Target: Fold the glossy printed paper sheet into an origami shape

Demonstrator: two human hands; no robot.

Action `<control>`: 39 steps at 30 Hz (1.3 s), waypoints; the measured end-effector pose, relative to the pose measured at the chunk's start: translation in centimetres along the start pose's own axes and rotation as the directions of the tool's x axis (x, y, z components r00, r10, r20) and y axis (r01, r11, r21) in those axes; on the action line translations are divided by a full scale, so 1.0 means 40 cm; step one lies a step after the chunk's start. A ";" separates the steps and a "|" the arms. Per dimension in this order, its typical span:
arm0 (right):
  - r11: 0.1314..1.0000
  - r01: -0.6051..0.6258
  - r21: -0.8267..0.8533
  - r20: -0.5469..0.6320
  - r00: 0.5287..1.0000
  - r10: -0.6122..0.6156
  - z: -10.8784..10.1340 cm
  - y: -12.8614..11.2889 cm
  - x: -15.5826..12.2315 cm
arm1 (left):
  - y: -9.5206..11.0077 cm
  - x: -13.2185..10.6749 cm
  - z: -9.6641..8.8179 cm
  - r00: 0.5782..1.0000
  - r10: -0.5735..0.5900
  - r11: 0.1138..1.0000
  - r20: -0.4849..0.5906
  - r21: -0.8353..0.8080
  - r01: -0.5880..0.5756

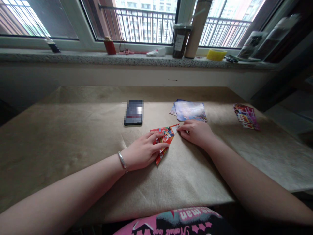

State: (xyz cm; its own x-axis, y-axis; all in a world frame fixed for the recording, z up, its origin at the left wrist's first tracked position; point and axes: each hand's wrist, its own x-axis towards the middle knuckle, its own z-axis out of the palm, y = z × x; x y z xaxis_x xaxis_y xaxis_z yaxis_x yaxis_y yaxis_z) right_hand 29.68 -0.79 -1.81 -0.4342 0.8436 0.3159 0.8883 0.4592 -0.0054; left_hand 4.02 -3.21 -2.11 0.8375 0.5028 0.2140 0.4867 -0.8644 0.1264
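Observation:
A red printed sheet of paper (166,133), folded into a roughly triangular shape, lies on the table in front of me. Across it rests my left hand (144,150), its fingers stretched out and pressing the paper flat; a silver bracelet circles the wrist. My right hand (195,132) has thumb and fingertips closed at the paper's right-hand corner, where a small white patch shows. Part of the sheet is hidden under the left fingers.
A blurred dark phone-like object (133,112) lies beyond my left hand. Bluish printed sheets (190,110) sit just past my right hand, and colourful cards (246,117) lie farther right. The windowsill (137,59) holds a cup (180,40) and yellow tape (216,55).

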 end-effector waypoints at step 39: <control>0.814 0.318 0.486 -0.086 0.944 -0.318 0.041 -0.011 0.010 | -0.006 0.005 0.000 1.000 -0.011 0.999 -0.006 -0.045 0.011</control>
State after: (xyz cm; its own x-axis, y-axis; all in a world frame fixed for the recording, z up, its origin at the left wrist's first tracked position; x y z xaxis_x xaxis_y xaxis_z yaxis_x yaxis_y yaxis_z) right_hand 28.88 -0.20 -3.25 -0.6794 0.6269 0.3813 0.5121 0.7773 -0.3655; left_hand 4.06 -2.88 -2.11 0.8304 0.5127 0.2183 0.4844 -0.8578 0.1718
